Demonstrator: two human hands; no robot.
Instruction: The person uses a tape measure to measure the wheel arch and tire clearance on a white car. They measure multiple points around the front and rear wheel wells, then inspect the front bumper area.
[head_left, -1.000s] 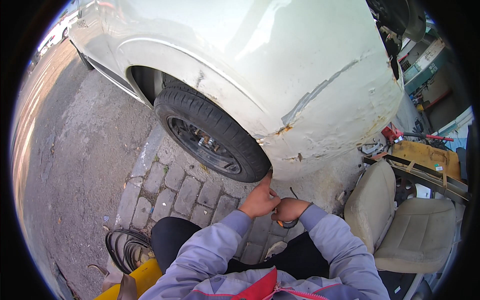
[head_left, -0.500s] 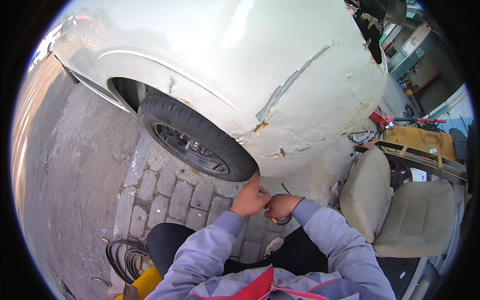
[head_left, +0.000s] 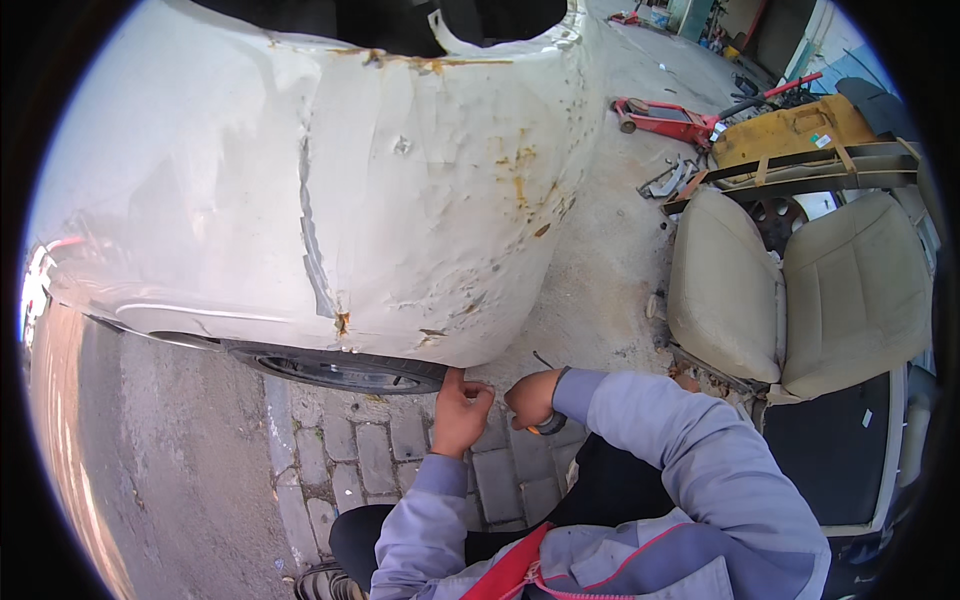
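Note:
My left hand (head_left: 461, 412) is raised to the lower edge of a white car's bumper (head_left: 440, 250), beside the black tyre (head_left: 428, 374). Its index finger points up and its tip meets that edge. The thumb and the other fingers are bent together; whatever they pinch is too small to make out. A little to the right, apart from it, my right hand (head_left: 532, 398) is closed. Below its fingers shows a curved black-and-orange handle (head_left: 549, 426). A thin dark tip (head_left: 541, 358) sticks out beyond this hand; I cannot tell whether both belong to one tool.
The bumper is dented and rusty, with a grey strip (head_left: 312, 240) peeling along it. To the right stand a beige car seat (head_left: 850, 290), a yellow panel (head_left: 790, 130) and a red floor jack (head_left: 665, 120). Grey paving bricks (head_left: 378, 455) lie below my hands.
My view has turned toward the right, so more of the bumper's end shows and less of the wheel. My hands, close together before, are now apart. The left finger stays at the bumper edge.

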